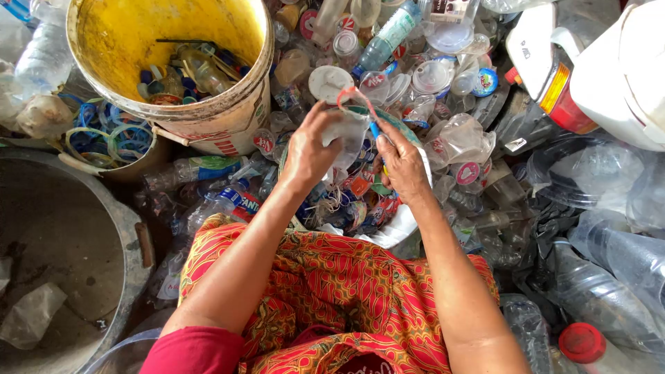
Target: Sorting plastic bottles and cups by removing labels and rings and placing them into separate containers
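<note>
My left hand [308, 149] grips a crumpled clear plastic cup [350, 131] in front of my lap. A thin red strip [353, 97] curls up from the cup's rim. My right hand [400, 163] pinches a small blue-handled tool [375, 130] against that rim. Both hands hover over a white-rimmed basin [398, 232] full of torn labels and plastic scraps. My knees, under red and orange patterned cloth [332, 291], lie below the basin.
A yellow-lined bucket [260, 83] with bottle caps inside stands at upper left. A large grey metal pan [131, 256] sits at left. Clear cups, lids and bottles [388, 34] pile ahead; big jugs [609, 76] and bottles [609, 291] crowd the right.
</note>
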